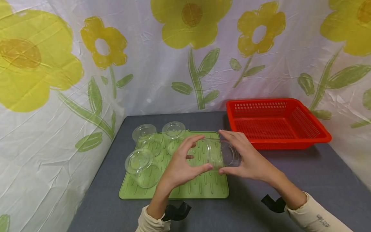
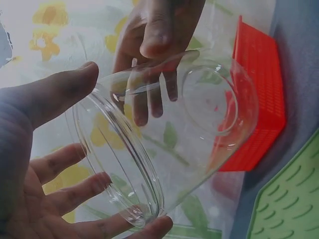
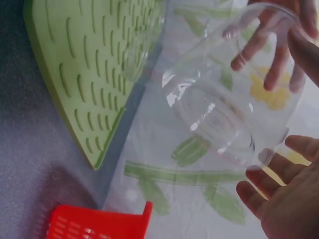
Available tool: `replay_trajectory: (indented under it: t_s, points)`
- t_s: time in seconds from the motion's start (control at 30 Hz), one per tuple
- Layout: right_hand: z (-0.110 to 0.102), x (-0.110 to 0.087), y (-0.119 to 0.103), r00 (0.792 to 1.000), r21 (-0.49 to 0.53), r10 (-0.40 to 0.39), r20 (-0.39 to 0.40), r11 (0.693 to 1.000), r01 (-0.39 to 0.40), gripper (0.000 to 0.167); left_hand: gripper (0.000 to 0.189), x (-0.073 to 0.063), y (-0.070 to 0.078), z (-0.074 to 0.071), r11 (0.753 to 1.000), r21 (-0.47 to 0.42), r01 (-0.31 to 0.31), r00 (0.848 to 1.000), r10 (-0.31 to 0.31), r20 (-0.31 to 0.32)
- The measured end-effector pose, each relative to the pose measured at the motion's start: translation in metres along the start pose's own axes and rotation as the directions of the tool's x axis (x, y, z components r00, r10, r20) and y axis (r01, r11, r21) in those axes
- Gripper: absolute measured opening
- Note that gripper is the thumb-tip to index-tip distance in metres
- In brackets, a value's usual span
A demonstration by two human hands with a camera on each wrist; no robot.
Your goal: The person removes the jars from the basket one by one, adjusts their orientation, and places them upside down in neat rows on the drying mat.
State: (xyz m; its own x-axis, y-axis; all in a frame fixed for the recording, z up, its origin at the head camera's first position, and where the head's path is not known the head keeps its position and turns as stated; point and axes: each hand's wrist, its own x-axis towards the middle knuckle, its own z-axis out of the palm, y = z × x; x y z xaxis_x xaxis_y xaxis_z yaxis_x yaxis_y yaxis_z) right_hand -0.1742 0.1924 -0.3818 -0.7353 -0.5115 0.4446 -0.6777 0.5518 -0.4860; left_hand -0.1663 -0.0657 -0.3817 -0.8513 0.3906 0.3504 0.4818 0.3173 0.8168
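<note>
A clear plastic cup is held on its side above the right part of the green mat. My left hand grips its wide rim end, thumb on one side and fingers on the other. Around the base end, my right hand holds the cup between thumb and fingers. The left wrist view shows the ridged rim of the cup against the left fingers. Its round base faces the right wrist camera. Three more clear cups, one of them a near cup, stand on the mat's left side.
A red plastic basket with perforated walls stands at the back right of the dark grey table. Behind the table hangs a white curtain printed with yellow flowers. The far-left cup stands near the mat's back edge.
</note>
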Motion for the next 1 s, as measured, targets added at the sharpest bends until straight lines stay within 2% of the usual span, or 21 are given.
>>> replay_trajectory:
  t_s: [0.13, 0.4, 0.5, 0.6, 0.63, 0.7, 0.77, 0.9, 1.0]
  points:
    - [-0.004, -0.004, 0.004, 0.999, 0.026, 0.034, -0.018, 0.999, -0.034, 0.115, 0.080, -0.001, -0.003, -0.001, 1.000, -0.028, 0.006, 1.000, -0.007, -0.010]
    - [-0.005, -0.012, 0.013, 0.993, 0.082, 0.114, -0.007, 0.990, -0.113, 0.113, 0.081, -0.002, -0.005, -0.001, 0.996, -0.087, 0.032, 0.999, -0.032, -0.005]
    - [-0.002, -0.016, 0.019, 0.987, 0.139, 0.163, -0.006, 0.977, -0.161, 0.108, 0.080, -0.004, -0.007, -0.001, 0.991, -0.124, 0.046, 0.999, -0.046, 0.000]
    - [0.001, -0.021, 0.026, 0.977, 0.242, 0.214, 0.013, 0.947, -0.211, 0.098, 0.080, -0.005, -0.009, -0.001, 0.986, -0.158, 0.055, 0.998, -0.055, 0.004]
    - [0.002, -0.022, 0.028, 0.973, 0.286, 0.230, 0.025, 0.931, -0.227, 0.093, 0.080, -0.005, -0.009, -0.001, 0.984, -0.169, 0.056, 0.998, -0.056, 0.004]
    - [0.004, -0.025, 0.033, 0.967, 0.403, 0.249, 0.061, 0.880, -0.251, 0.084, 0.080, -0.005, -0.009, -0.001, 0.981, -0.188, 0.056, 0.998, -0.056, 0.004]
    - [0.007, -0.027, 0.035, 0.961, 0.523, 0.255, 0.103, 0.808, -0.271, 0.075, 0.080, -0.006, -0.010, -0.001, 0.977, -0.205, 0.055, 0.998, -0.055, 0.005]
    - [0.013, -0.026, 0.036, 0.960, 0.721, 0.213, 0.182, 0.635, -0.278, 0.064, 0.080, -0.007, -0.009, -0.001, 0.967, -0.250, 0.041, 0.999, -0.039, 0.013]
    - [0.016, -0.023, 0.034, 0.964, 0.792, 0.171, 0.204, 0.549, -0.266, 0.063, 0.080, -0.007, -0.008, -0.001, 0.963, -0.270, 0.026, 1.000, -0.022, 0.017]
